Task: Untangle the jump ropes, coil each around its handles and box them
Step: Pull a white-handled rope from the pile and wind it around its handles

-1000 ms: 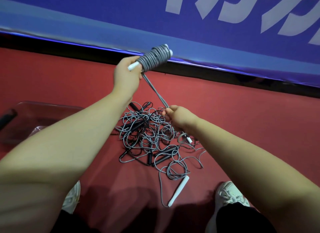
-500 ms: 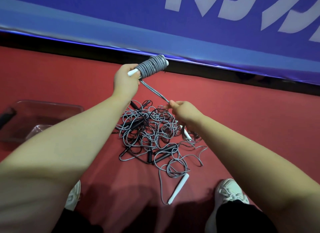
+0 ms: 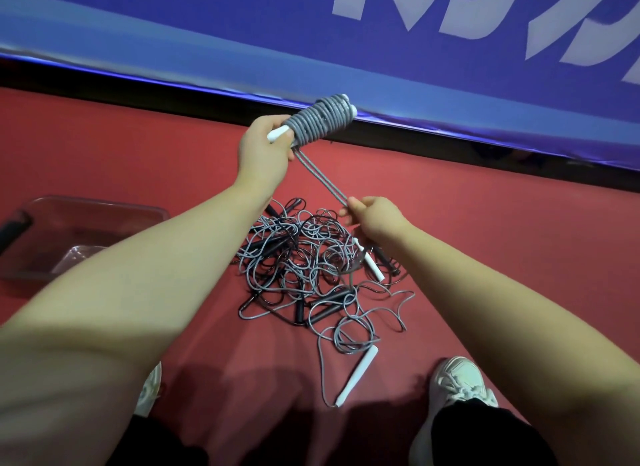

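My left hand [image 3: 265, 150] grips the white handles of a grey jump rope, whose coil [image 3: 320, 119] is wound thickly around them and held up near the wall. From the coil a doubled grey strand [image 3: 322, 178] runs down and right, taut, to my right hand [image 3: 375, 217], which pinches its looped end. Below both hands a tangled pile of grey and black ropes [image 3: 304, 271] lies on the red floor, with black handles and two loose white handles [image 3: 356, 375] among it.
A clear plastic box [image 3: 83, 205] stands on the floor at the left, partly behind my left forearm. A blue banner wall [image 3: 415, 67] runs across the back. My white shoes [image 3: 460, 382] are near the bottom of the view.
The coiled handles sank lower and nearer in my left hand. My right hand rose slightly and shifted right, keeping the doubled strand taut.
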Available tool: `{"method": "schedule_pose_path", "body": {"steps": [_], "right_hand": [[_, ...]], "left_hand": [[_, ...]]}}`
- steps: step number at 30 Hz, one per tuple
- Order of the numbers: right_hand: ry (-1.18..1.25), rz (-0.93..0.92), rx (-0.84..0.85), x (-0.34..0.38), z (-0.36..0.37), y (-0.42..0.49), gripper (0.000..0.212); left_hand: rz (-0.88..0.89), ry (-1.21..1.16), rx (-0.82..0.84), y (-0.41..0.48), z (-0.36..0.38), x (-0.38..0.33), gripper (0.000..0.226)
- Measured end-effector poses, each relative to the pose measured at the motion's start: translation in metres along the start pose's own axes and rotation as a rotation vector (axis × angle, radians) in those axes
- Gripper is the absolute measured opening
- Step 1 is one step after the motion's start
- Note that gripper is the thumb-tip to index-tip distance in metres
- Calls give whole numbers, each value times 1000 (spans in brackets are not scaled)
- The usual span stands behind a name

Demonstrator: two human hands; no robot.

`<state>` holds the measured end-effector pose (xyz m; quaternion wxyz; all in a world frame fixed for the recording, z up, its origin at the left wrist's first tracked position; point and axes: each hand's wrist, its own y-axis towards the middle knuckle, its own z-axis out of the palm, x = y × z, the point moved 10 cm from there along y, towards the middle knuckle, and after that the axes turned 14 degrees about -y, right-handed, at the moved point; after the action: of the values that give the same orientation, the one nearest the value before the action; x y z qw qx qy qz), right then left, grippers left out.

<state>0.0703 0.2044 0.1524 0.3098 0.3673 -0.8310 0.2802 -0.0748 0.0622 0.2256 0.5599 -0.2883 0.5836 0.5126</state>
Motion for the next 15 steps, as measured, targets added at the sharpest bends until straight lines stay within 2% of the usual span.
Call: {"method": "schedule_pose_path", "body": {"steps": [3, 5, 7, 9, 12, 15], "right_hand": [[-333, -45, 32, 0, 8, -4, 14], [-719, -139, 52, 4, 12, -7, 17], [-929, -189, 21, 13, 13, -14, 20], [-932, -236, 21, 27, 15, -24, 25], [-688, -288, -42, 53, 4, -38, 35], [-693, -391, -67, 79, -10, -53, 40]], "left_hand": [[47, 80, 44, -4, 5, -3, 27], [70, 222, 79, -4, 5, 1, 32], [117, 355, 101, -3, 3, 2, 34], [185, 481, 141, -4, 3, 3, 35], [195, 577, 204, -7, 3, 10, 34], [223, 648, 418, -22, 27, 17, 32]]}}
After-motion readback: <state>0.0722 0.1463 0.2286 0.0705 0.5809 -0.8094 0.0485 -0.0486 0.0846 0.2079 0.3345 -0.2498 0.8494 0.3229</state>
